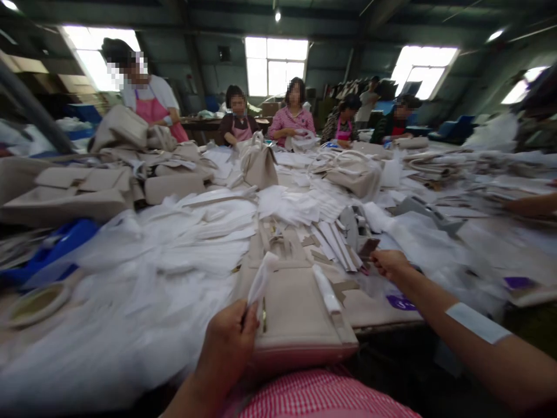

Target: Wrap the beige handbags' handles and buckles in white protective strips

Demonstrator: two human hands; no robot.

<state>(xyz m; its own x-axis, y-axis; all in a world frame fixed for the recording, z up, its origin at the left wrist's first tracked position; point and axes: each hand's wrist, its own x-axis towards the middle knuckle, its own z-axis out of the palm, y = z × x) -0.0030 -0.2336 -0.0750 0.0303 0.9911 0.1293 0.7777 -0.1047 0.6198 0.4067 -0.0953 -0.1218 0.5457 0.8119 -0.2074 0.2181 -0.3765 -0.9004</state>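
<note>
A beige handbag lies in front of me at the table's near edge. White wrapping covers parts of its straps, one wrapped piece on the right and another on the left. My left hand is closed around the lower end of the left wrapping, beside a small gold-coloured metal part. Farther right, my right hand pinches with its fingertips at the front end of a grey tape dispenser. Whatever lies between those fingertips is too small to make out.
White foam sheets pile up on the left, beside a blue object and a tape roll. Another grey dispenser stands to the right among clear plastic. More beige bags and several co-workers line the table's far side.
</note>
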